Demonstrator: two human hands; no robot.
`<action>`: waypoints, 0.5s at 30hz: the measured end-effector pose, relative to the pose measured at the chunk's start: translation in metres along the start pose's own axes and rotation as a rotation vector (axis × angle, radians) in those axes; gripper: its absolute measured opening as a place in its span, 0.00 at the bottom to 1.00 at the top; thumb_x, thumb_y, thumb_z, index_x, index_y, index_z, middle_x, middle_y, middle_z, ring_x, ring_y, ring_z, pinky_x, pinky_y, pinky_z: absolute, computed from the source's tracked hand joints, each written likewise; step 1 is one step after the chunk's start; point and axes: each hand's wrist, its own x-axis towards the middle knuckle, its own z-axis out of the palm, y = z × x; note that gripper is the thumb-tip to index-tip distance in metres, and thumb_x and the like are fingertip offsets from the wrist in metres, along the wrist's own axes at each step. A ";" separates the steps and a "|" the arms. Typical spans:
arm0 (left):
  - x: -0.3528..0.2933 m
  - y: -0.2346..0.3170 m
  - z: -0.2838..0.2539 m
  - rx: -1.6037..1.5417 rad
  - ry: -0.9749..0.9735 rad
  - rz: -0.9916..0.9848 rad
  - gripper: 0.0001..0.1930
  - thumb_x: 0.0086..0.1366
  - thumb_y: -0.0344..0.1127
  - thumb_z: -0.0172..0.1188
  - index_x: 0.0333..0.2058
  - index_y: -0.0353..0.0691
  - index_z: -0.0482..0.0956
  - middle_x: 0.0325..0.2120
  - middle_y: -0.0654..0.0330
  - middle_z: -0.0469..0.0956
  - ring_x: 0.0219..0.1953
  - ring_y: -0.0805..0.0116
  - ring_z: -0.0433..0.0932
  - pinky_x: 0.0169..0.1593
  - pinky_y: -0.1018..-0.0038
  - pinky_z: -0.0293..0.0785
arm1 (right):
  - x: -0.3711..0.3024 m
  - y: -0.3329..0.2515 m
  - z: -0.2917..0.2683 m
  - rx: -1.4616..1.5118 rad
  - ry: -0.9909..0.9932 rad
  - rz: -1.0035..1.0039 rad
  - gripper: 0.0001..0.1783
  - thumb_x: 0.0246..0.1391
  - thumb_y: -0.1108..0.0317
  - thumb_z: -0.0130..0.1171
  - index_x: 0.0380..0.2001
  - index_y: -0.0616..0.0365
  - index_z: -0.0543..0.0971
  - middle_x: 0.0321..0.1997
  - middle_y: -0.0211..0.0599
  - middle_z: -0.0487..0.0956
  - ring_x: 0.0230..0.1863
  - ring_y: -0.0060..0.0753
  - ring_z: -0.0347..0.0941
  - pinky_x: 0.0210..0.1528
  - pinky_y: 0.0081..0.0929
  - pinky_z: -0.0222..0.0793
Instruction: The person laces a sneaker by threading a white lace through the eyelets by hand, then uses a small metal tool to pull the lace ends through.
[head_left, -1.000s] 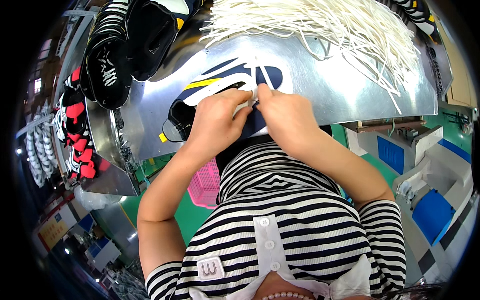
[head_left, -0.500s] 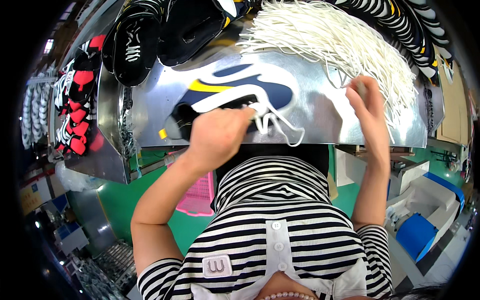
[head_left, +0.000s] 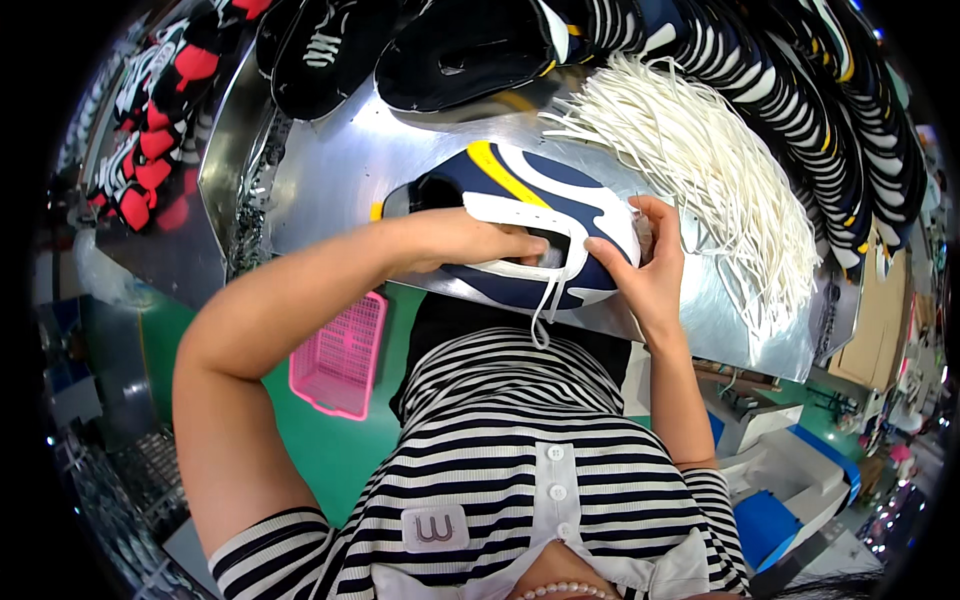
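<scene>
A navy shoe upper (head_left: 590, 180) with white trim and a yellow stripe lies on the metal table, toe to the right. My left hand (head_left: 455, 240) reaches into its throat opening with curled fingers, gripping the upper there; the fingertips are partly hidden. Around the toe end, my right hand (head_left: 652, 265) is closed, thumb on top and fingers along the side. A white shoelace (head_left: 548, 300) is threaded at the front of the throat, its loose ends hanging over the table's near edge.
A heap of white laces (head_left: 715, 175) covers the table's right side. Black shoe uppers (head_left: 460, 60) lie at the back, with stacked striped uppers (head_left: 800, 130) at the far right. Red-and-black uppers (head_left: 150, 195) stand left. Below is a pink basket (head_left: 340, 360).
My right hand has come from the lace heap to the upper's toe. My left hand has moved from the lace into the throat. The upper appears turned, with its toe nearer my right hand.
</scene>
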 end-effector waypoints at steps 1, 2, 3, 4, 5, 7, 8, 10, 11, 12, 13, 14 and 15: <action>-0.001 0.010 0.002 0.069 0.041 -0.086 0.17 0.65 0.48 0.64 0.42 0.39 0.83 0.40 0.63 0.81 0.46 0.75 0.74 0.53 0.78 0.66 | 0.000 -0.001 0.001 0.013 -0.006 0.042 0.34 0.40 0.63 0.78 0.47 0.62 0.71 0.41 0.38 0.77 0.41 0.29 0.74 0.46 0.24 0.70; 0.004 0.007 0.002 0.106 0.040 -0.122 0.18 0.64 0.49 0.65 0.42 0.40 0.84 0.40 0.63 0.81 0.46 0.75 0.74 0.53 0.79 0.64 | 0.000 -0.002 0.002 0.025 -0.011 0.085 0.34 0.40 0.63 0.78 0.47 0.62 0.71 0.41 0.38 0.77 0.41 0.29 0.73 0.45 0.24 0.70; 0.010 0.004 0.000 0.143 0.038 -0.157 0.19 0.62 0.51 0.66 0.41 0.40 0.84 0.40 0.63 0.81 0.46 0.75 0.73 0.54 0.80 0.63 | 0.000 -0.002 0.003 0.038 -0.015 0.128 0.33 0.40 0.63 0.78 0.47 0.61 0.71 0.41 0.38 0.77 0.41 0.28 0.73 0.45 0.24 0.70; 0.010 0.006 -0.002 0.126 0.024 -0.154 0.19 0.62 0.51 0.66 0.41 0.41 0.84 0.40 0.63 0.81 0.46 0.74 0.73 0.53 0.80 0.62 | 0.000 -0.001 0.005 -0.014 0.009 0.105 0.33 0.40 0.63 0.78 0.46 0.61 0.71 0.40 0.37 0.76 0.39 0.27 0.72 0.44 0.24 0.70; 0.009 0.008 -0.003 0.109 0.010 -0.150 0.20 0.61 0.52 0.67 0.41 0.41 0.84 0.40 0.63 0.81 0.45 0.74 0.73 0.52 0.80 0.62 | 0.000 -0.003 0.007 0.001 0.009 0.125 0.33 0.40 0.62 0.78 0.46 0.61 0.71 0.40 0.37 0.76 0.39 0.27 0.72 0.44 0.24 0.70; 0.006 0.011 0.001 0.148 0.068 -0.192 0.18 0.61 0.50 0.67 0.40 0.41 0.84 0.39 0.64 0.80 0.44 0.75 0.73 0.51 0.80 0.63 | 0.001 -0.012 0.007 0.034 0.013 0.163 0.32 0.39 0.62 0.78 0.45 0.60 0.72 0.40 0.36 0.76 0.39 0.27 0.72 0.44 0.24 0.70; 0.005 0.013 0.005 0.171 0.094 -0.199 0.18 0.62 0.50 0.66 0.40 0.41 0.84 0.39 0.64 0.80 0.44 0.76 0.73 0.51 0.80 0.63 | 0.000 -0.010 0.008 0.042 0.015 0.170 0.32 0.40 0.62 0.78 0.45 0.60 0.72 0.39 0.36 0.76 0.39 0.27 0.72 0.44 0.24 0.70; 0.003 0.013 0.008 0.108 0.053 -0.163 0.15 0.63 0.47 0.66 0.39 0.40 0.84 0.38 0.65 0.80 0.43 0.77 0.73 0.50 0.80 0.64 | -0.002 -0.005 0.009 0.059 0.020 0.185 0.31 0.40 0.62 0.77 0.45 0.60 0.72 0.39 0.35 0.76 0.38 0.26 0.72 0.43 0.24 0.70; 0.002 0.011 0.009 0.022 -0.015 -0.120 0.14 0.63 0.45 0.65 0.38 0.40 0.84 0.36 0.64 0.80 0.42 0.77 0.74 0.49 0.80 0.65 | -0.003 -0.004 0.008 0.056 0.012 0.201 0.31 0.40 0.63 0.77 0.45 0.60 0.72 0.39 0.35 0.76 0.39 0.26 0.72 0.43 0.24 0.69; 0.002 0.009 0.010 -0.062 -0.085 -0.076 0.13 0.63 0.43 0.64 0.37 0.39 0.84 0.35 0.64 0.80 0.41 0.78 0.74 0.48 0.80 0.66 | -0.003 -0.004 0.007 0.053 0.004 0.218 0.31 0.41 0.63 0.77 0.45 0.60 0.72 0.39 0.35 0.76 0.39 0.26 0.72 0.43 0.24 0.69; 0.004 0.004 0.011 -0.054 -0.081 -0.027 0.11 0.63 0.41 0.64 0.36 0.39 0.84 0.33 0.65 0.80 0.39 0.78 0.74 0.47 0.81 0.66 | -0.004 -0.004 0.006 0.051 -0.003 0.235 0.31 0.41 0.63 0.77 0.45 0.60 0.72 0.39 0.35 0.76 0.39 0.26 0.72 0.44 0.24 0.69; 0.008 -0.001 0.012 -0.046 -0.078 0.022 0.10 0.63 0.38 0.63 0.35 0.38 0.84 0.31 0.65 0.80 0.37 0.78 0.75 0.45 0.81 0.67 | -0.005 -0.002 0.007 0.068 -0.015 0.248 0.30 0.41 0.63 0.77 0.45 0.60 0.72 0.39 0.35 0.77 0.38 0.26 0.72 0.43 0.24 0.70; 0.011 -0.006 0.014 -0.037 -0.075 0.072 0.08 0.63 0.36 0.62 0.34 0.38 0.84 0.29 0.65 0.80 0.35 0.78 0.75 0.43 0.82 0.68 | -0.007 0.002 0.007 0.085 -0.027 0.261 0.30 0.42 0.64 0.76 0.45 0.60 0.72 0.38 0.36 0.77 0.37 0.25 0.72 0.42 0.23 0.70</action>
